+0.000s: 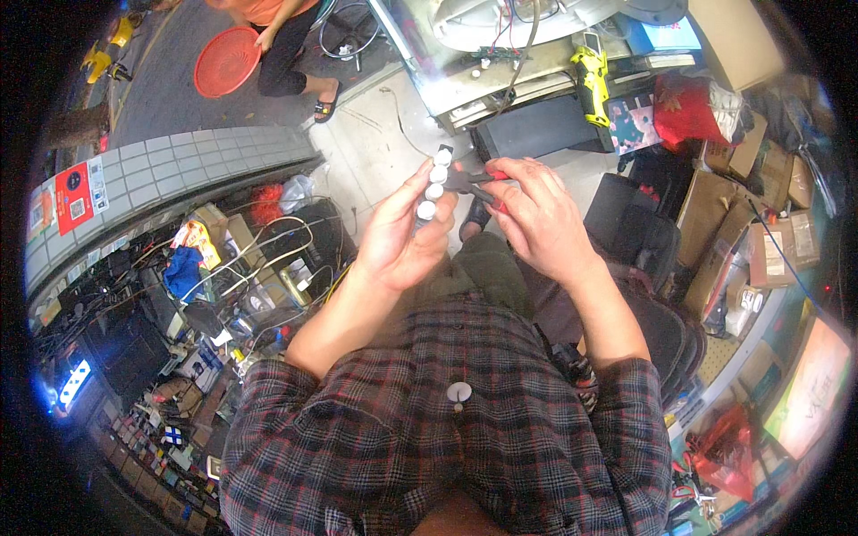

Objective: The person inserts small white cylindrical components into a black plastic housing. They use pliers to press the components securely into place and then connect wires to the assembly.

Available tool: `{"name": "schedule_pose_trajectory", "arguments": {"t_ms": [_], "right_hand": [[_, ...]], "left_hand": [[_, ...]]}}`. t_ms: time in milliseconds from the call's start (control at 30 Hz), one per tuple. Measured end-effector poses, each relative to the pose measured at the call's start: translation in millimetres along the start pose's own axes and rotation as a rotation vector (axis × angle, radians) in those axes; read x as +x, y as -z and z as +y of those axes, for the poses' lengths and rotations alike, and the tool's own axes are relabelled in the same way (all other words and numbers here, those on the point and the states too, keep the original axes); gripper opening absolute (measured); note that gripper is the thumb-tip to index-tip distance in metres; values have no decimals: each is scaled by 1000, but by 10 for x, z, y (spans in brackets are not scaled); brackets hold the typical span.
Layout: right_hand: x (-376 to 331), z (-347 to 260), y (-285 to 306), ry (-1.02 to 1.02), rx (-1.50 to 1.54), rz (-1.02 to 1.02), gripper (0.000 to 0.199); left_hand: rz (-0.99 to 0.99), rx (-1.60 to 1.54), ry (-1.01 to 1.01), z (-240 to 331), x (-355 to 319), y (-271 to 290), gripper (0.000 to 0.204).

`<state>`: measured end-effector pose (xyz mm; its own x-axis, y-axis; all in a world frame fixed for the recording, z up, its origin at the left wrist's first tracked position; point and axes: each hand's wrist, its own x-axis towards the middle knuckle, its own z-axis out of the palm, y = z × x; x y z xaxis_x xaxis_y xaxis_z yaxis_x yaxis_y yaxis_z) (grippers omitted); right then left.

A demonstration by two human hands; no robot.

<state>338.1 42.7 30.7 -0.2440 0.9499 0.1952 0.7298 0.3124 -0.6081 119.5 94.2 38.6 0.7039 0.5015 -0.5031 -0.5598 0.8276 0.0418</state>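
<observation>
Up in front of my body, my left hand is closed around a short LED strip with several white round lenses and a dark upper end. Its thumb and fingers pinch the strip from both sides. Closed over red-handled pliers, my right hand is just to the right. The dark jaws of the pliers point left and meet or nearly meet the strip's right side; whether they grip it I cannot tell. Part of the red handles is hidden under my right fingers. A thin wire runs above the strip.
A bench with an opened device and a yellow-green handheld tool stands ahead. Cluttered shelves and cables lie left, beside a tiled ledge. Cardboard boxes and a dark chair are right. Another person holds a red basket beyond.
</observation>
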Motion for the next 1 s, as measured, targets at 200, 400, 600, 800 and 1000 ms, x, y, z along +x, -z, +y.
{"name": "schedule_pose_trajectory", "arguments": {"t_ms": [200,400,600,800,1000], "right_hand": [[-44,-35,-18,-1,-47,1,26],[-67,-36,54,27,-142,0,28],[-125,-53,18,-28,-127,-3,27],[-171,-30,0,-18,-136,4,29],[-174,9,12,5,-115,30,31]], "left_hand": [[19,-213,50,5,-20,53,42],[20,-247,99,15,-10,106,44],[-51,-181,82,6,4,126,41],[-65,-182,72,2,5,157,41],[-41,-259,96,-15,30,112,43]]}}
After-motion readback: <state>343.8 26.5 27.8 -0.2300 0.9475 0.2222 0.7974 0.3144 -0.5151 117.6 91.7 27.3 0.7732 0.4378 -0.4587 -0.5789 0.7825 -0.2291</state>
